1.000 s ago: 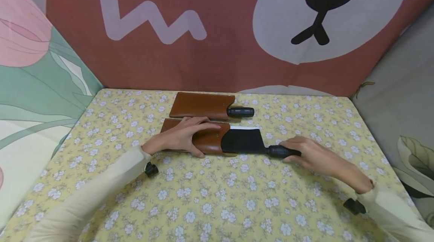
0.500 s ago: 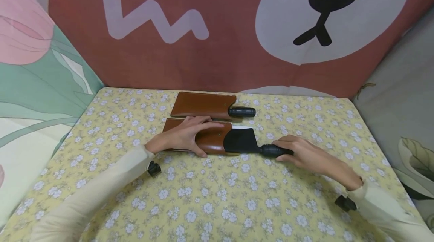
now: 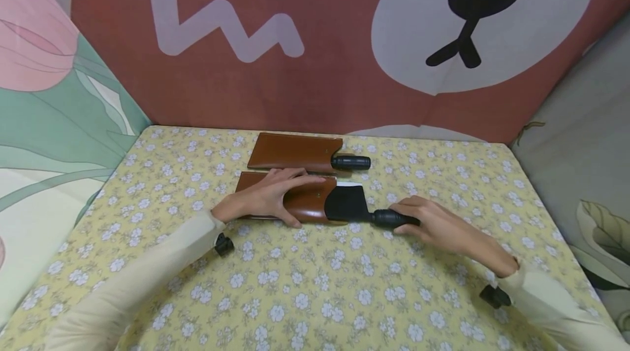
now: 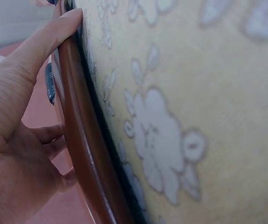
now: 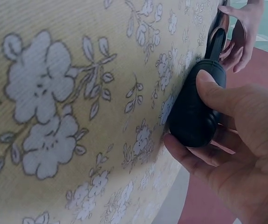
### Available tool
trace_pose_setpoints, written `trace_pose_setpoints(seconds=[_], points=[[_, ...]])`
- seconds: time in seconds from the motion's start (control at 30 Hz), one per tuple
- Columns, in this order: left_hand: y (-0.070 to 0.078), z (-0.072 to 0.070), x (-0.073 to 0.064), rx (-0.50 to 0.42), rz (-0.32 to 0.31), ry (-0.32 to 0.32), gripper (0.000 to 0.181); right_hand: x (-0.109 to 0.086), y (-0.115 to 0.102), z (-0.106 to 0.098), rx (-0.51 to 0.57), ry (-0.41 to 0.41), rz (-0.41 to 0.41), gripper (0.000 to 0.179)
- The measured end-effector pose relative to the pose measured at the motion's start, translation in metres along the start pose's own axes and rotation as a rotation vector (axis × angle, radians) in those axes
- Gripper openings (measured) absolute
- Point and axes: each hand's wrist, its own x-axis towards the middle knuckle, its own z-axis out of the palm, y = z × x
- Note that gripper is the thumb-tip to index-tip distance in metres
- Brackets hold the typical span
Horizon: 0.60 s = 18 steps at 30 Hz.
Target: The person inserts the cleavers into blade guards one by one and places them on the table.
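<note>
A black-bladed cleaver (image 3: 346, 203) lies partly inside a brown leather sheath (image 3: 307, 206); the rest of its blade, with a bright edge, sticks out at the right. My left hand (image 3: 270, 193) holds the sheath down, thumb at its near edge and fingers across its top. In the left wrist view the thumb (image 4: 54, 39) presses on the sheath's rim (image 4: 85, 144). My right hand (image 3: 433, 220) grips the cleaver's black handle (image 3: 389, 218). The right wrist view shows thumb and fingers around that handle (image 5: 196, 112). The blade's tip is hidden in the sheath.
Just behind lies a second brown sheath (image 3: 295, 152) with a black handle (image 3: 351, 162) sticking out to the right. A yellow flowered cloth (image 3: 315, 296) covers the table. A red-brown printed curtain (image 3: 325, 94) stands along the back edge.
My right hand has moved left, sliding the cleaver deeper into the sheath, so less blade shows. My left hand has stayed on the sheath. The second sheath has not moved.
</note>
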Motion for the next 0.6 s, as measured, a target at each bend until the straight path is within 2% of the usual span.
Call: trace_pose_setpoints(seconds=[0.23,0.43,0.6], points=[[0.002,0.003,0.003,-0.007,-0.009,-0.015,0.109,0.010,-0.006,0.007,0.041,-0.012,-0.051,0.046],[0.003,0.004,0.005,-0.002,-0.013,-0.020,0.110,0.013,-0.008,0.008,0.035,-0.005,-0.051,0.046],[0.002,0.001,-0.002,0.076,-0.009,-0.008,0.109,0.014,-0.009,0.007,-0.003,-0.026,-0.039,0.048]])
